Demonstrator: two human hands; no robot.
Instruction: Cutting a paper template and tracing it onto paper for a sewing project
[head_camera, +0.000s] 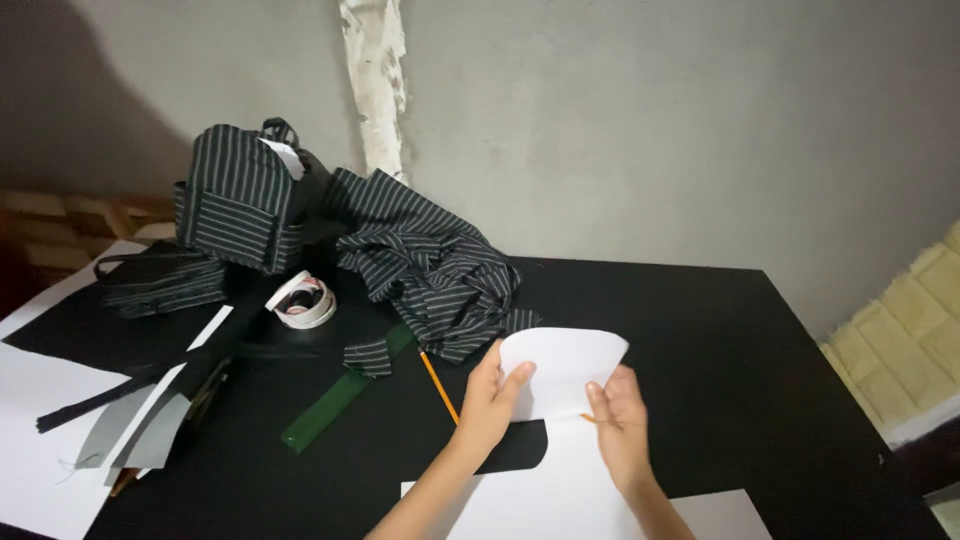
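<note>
Both of my hands hold a curved white paper piece (562, 368) just above the black table (760, 360). My left hand (490, 400) pinches its left edge, thumb on top. My right hand (618, 420) grips its lower right part, with a thin orange tip showing by the fingers. Below the hands lie a black curved fabric piece (520, 448) and a larger white sheet (560, 500). An orange pencil (438, 386) lies just left of my left hand.
A green ruler (345, 392) lies to the left, near a roll of white tape (302, 300). Striped dark fabric (430, 265) and a striped bag (240, 200) sit at the back. White sheets (40, 420), grey pieces (150, 432) and a black strap (120, 385) cover the left side.
</note>
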